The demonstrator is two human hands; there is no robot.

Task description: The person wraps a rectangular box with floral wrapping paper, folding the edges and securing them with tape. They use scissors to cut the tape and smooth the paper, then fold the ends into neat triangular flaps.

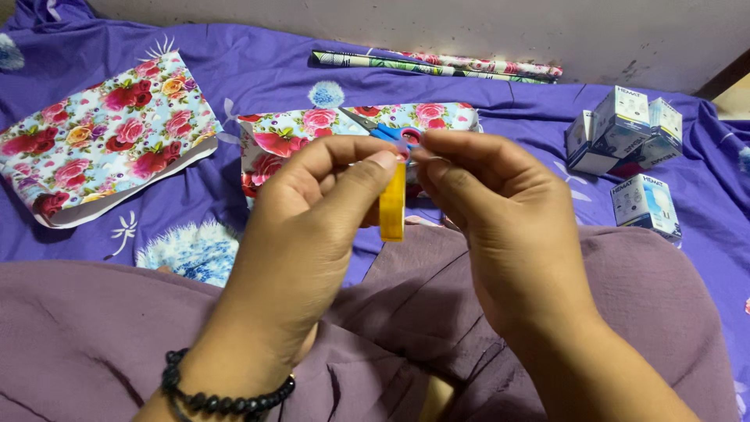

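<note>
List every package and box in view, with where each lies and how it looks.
Wrapped package: far left on the purple sheet, flat rectangle in floral paper, pink and red roses on pale blue.
Second wrapped package: centre, behind the hands, same floral paper, blue-handled scissors lying on it.
Small boxes: right, a cluster, white and blue.
Single small box: right, just nearer than the cluster, white and blue.

Two hands: left hand [312, 211], right hand [492, 211]. One yellow tape roll [392, 205], pinched between them. One pair of blue-handled scissors [387, 129]. Two floral-wrapped parcels: one at left [101, 137], one at centre [312, 129]. One roll of floral wrapping paper [437, 66] by wall. Small white-and-blue cartons: four visible, three clustered [625, 129], one apart [645, 205]. One black bead bracelet [219, 395]. One purple bedsheet [258, 70].
</note>
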